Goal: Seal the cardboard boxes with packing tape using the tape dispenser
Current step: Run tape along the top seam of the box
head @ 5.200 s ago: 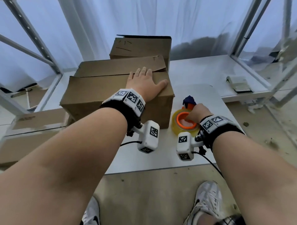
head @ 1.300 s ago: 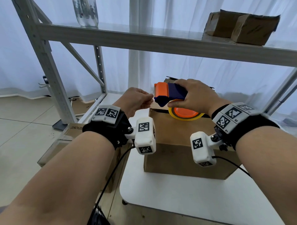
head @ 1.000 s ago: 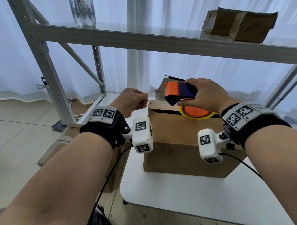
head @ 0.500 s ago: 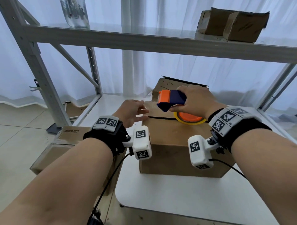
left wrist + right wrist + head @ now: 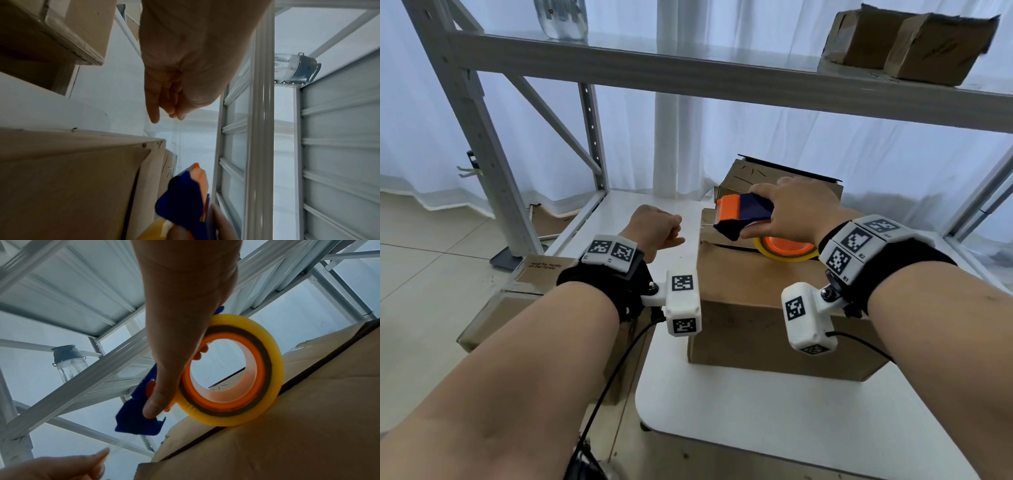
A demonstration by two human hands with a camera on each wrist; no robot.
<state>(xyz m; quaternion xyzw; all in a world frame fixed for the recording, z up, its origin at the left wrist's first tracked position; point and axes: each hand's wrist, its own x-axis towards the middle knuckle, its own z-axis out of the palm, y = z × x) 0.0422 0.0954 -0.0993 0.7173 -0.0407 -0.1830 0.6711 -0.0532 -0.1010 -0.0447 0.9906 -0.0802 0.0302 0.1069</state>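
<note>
One tape dispenser [image 5: 744,217] sits in the centre of the head view, just above the top of the nearest cardboard box [image 5: 756,301], with its yellow tape roll [image 5: 787,248] low over the box's open seam. The right hand [image 5: 796,209] is wrapped round the blue and orange body, thumb [image 5: 156,402] pressed on the blue plate and fingertips hooked through the roll's orange core. It looks light and rigid, best held by the body just as it is now, away from the toothed cutter edge at its front.

A thin clear strip of tape [image 5: 123,445] shows faintly in the lower left of the right wrist view, running from the cutter toward the left hand [image 5: 655,228]. That hand hovers left of the box with fingers curled and thumb against forefinger, apparently pinching the strip's free end, though the contact itself is hard to make out. The film will be floppy, sticky and quick to fold onto itself, so it probably wants holding taut by the very end.

The box is stiff but its top flaps would likely give under pressure. It stands on a white table [image 5: 791,421]. Another box [image 5: 780,178] is behind it, one more [image 5: 517,308] at lower left, and two [image 5: 911,44] on the metal shelf [image 5: 688,68] at upper right.
</note>
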